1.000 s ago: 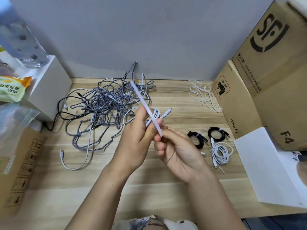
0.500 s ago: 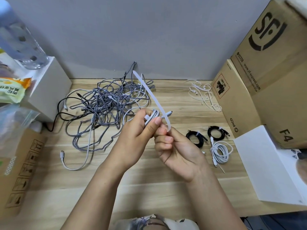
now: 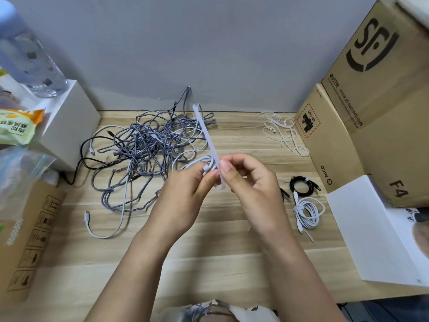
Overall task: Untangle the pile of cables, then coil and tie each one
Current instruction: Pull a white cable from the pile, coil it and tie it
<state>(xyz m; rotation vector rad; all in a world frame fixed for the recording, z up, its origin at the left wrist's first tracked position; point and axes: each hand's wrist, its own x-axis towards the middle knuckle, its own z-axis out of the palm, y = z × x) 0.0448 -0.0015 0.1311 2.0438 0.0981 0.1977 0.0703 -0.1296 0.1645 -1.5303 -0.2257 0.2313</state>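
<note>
Left hand (image 3: 185,191): fingers curled, pinching a small coiled white cable (image 3: 204,165) held above the table centre. Right hand (image 3: 250,182): thumb and curled fingers pinch a flat white cable tie (image 3: 207,140) against the coil; the strap's lower end loops under the bundle, and its long free end stands stiffly up and away, tilted slightly left. One white plug end shows at the left thumb.

Tangled cable pile (image 3: 148,147): behind and left of the hands, lying on the table. Mostly grey-blue braided cords with a woven texture, mixed with smooth white cords and one thin black cord trailing off to the left. A white lead with a flat connector curves out toward the near side.

Finished bundles, right of the hands: a tied white coil (image 3: 307,212) of smooth round cord and, just behind it, a tied black coil (image 3: 301,185); a second black bundle is mostly hidden by the right hand. Spare white ties (image 3: 285,133) lie loosely curled near the back wall.

Surface: light wood-grain table (image 3: 209,263), matte, against a plain grey wall (image 3: 185,54).

Right: stacked corrugated cardboard boxes (image 3: 371,101) with black print, and a white sheet (image 3: 371,228). Left: a white box (image 3: 69,122), a clear plastic bottle (image 3: 30,61) and a green snack packet (image 3: 16,126).
</note>
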